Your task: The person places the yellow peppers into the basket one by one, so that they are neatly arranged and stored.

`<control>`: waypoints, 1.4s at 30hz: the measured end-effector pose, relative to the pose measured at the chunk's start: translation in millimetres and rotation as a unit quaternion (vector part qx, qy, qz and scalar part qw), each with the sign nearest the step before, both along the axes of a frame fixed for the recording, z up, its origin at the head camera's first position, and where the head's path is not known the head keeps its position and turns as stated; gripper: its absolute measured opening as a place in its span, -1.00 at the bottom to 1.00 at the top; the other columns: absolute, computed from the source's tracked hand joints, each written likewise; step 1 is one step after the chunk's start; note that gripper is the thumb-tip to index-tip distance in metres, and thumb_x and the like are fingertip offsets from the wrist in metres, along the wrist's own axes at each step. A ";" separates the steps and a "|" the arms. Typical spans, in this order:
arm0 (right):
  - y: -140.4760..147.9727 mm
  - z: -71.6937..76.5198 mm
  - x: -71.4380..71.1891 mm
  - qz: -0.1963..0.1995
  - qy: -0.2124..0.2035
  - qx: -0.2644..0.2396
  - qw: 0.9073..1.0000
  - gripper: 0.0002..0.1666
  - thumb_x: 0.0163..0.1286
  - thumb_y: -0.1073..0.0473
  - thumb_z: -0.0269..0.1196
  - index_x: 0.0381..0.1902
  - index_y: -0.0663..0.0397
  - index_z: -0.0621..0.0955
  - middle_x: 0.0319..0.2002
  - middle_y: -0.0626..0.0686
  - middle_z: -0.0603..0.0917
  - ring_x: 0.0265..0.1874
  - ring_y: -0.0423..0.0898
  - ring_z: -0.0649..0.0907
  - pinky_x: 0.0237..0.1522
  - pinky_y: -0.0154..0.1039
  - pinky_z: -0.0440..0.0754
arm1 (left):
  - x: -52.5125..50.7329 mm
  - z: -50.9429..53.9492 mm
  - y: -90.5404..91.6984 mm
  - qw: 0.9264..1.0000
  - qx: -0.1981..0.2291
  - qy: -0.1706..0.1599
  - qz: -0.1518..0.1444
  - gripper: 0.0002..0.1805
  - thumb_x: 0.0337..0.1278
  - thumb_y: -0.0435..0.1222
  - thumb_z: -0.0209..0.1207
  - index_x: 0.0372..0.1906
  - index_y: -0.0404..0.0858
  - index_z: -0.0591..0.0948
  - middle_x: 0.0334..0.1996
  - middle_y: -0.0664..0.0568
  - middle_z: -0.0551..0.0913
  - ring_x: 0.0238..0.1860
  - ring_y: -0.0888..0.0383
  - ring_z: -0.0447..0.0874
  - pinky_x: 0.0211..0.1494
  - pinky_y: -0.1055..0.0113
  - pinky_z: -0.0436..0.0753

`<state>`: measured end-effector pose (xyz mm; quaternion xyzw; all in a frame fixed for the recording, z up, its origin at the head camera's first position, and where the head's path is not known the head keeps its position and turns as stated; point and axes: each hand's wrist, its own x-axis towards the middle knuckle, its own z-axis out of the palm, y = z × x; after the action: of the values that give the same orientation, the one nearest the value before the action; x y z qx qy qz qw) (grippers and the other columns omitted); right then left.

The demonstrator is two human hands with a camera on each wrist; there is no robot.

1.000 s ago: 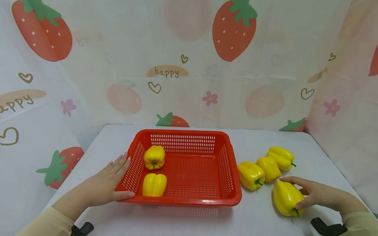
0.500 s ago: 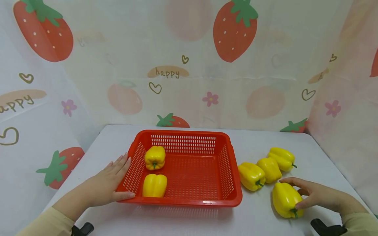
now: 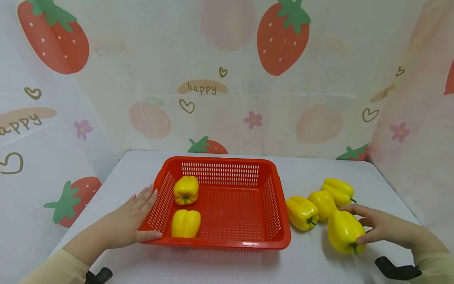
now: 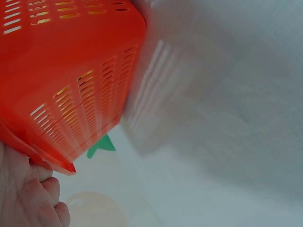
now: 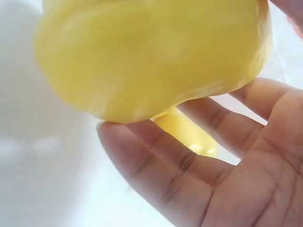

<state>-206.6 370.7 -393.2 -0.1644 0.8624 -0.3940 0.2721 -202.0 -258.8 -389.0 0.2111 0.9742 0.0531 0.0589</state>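
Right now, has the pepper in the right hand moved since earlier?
Yes: in the head view, the held pepper has moved up, judged against the red basket.

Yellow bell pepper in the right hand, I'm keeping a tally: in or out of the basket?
Out: the right hand holds the yellow bell pepper to the right of the red basket.

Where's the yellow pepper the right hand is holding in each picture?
Head: the yellow pepper is at lower right, in the right hand.
Left wrist: I can't see it there.
Right wrist: it's big, across the top.
Landmark: the right hand, in head and right wrist views.
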 end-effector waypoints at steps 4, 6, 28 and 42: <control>-4.9 13.9 -3.4 -0.003 0.026 -0.010 1.000 -0.19 0.21 0.20 0.22 0.35 0.06 0.12 0.29 0.42 0.06 0.03 0.22 0.42 -0.15 0.02 0.54 | 0.2 0.6 0.1 1.000 0.000 0.001 -0.001 0.23 -0.23 0.42 0.01 0.42 -0.31 -0.06 0.42 -0.21 -0.09 0.39 -0.18 -0.09 0.34 -0.14 -0.01; -7.9 19.7 -6.3 0.001 0.036 -0.025 0.999 -0.20 0.20 0.23 0.23 0.33 0.06 0.12 0.28 0.40 0.06 0.00 0.16 0.45 -0.18 -0.10 0.56 | 0.4 0.8 0.2 1.000 0.000 0.000 -0.001 0.23 -0.23 0.43 0.01 0.42 -0.31 -0.06 0.42 -0.21 -0.09 0.39 -0.18 -0.10 0.34 -0.15 -0.01; -56.4 66.3 -56.0 0.047 0.133 -0.029 0.990 -0.19 0.14 0.22 0.31 0.30 -0.04 0.21 0.13 0.11 0.38 -0.03 0.14 0.53 -0.14 -0.13 0.59 | 1.4 -1.4 0.5 1.000 -0.002 0.012 -0.006 0.22 -0.21 0.43 0.00 0.41 -0.33 -0.05 0.42 -0.21 -0.09 0.39 -0.17 -0.10 0.35 -0.13 0.00; -95.2 76.9 -78.6 0.065 0.078 -0.066 0.993 -0.21 0.19 0.21 0.28 0.31 -0.17 0.19 0.12 0.12 0.38 0.05 0.18 0.45 -0.08 -0.04 0.54 | 1.2 0.2 -0.1 1.000 -0.007 -0.001 0.001 0.24 -0.25 0.46 -0.04 0.42 -0.30 -0.07 0.42 -0.19 -0.09 0.40 -0.14 -0.13 0.35 -0.13 -0.02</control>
<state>-285.1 275.5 -316.3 -0.2680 0.8408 -0.4171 0.2174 -200.8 -258.9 -388.8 0.2096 0.9747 0.0469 0.0614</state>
